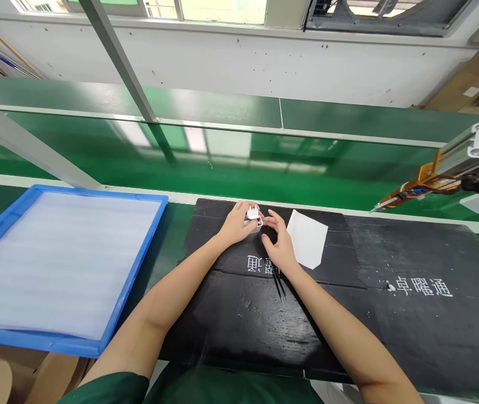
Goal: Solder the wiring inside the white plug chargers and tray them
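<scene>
A white plug-type charger [253, 214] with its prongs up is in my left hand [239, 223], fingers and thumb closed around it. An opening with something dark inside shows on its near side. My right hand [280, 241] is just to the right, fingertips beside the charger, thumb and index finger apart. Black tweezers [279, 285] jut from below my right palm, tips toward me. They appear tucked in the lower fingers, which are hidden. A white sheet of paper [308, 238] lies on the black mat [239, 314] by my right hand.
A blue-rimmed tray [132, 275] with a white lining stands at the left. At the right hangs a machine arm with a pointed tip [428, 179]. Behind the mat runs a green conveyor belt [231, 163]; a grey post [121, 62] rises beyond it. Cardboard boxes [466, 84] lie far right.
</scene>
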The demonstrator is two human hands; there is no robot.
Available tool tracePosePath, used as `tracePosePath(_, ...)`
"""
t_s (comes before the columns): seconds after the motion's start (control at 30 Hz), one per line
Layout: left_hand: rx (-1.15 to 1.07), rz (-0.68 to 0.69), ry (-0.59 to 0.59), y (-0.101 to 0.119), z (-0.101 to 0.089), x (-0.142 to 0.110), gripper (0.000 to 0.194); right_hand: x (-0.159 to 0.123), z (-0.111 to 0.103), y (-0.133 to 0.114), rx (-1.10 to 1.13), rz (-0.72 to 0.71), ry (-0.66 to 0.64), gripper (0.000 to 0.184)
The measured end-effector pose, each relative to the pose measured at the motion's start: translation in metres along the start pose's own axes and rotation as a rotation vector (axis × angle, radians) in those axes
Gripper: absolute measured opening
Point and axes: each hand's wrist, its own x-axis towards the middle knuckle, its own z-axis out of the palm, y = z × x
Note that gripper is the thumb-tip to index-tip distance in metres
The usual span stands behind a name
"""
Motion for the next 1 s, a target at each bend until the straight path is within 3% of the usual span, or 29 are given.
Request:
tracePosePath(0.2,0.097,0.074,-0.039,0.000,-0.002,-0.003,0.032,0.001,0.000,0.006,0.276,0.049,0.054,0.070)
tracePosePath(0.37,0.140,0.147,-0.073,0.001,-0.005,-0.006,0.054,0.005,-0.004,0.000,0.451,0.113,0.117,0.055)
tracePosePath(0.5,0.177,0.172,-0.106,0.004,-0.009,-0.004,0.049,0.007,-0.004,-0.004,0.511,0.161,0.175,0.041)
tracePosePath(0.67,0.140,0.185,-0.139,0.006,-0.013,-0.003,0.038,0.005,-0.005,-0.001,0.430,0.105,0.127,0.046)
tracePosePath(1.0,0.040,0.088,-0.094,0.006,-0.003,-0.005,0.027,0.004,-0.004,-0.002,0.437,0.091,0.121,0.046)
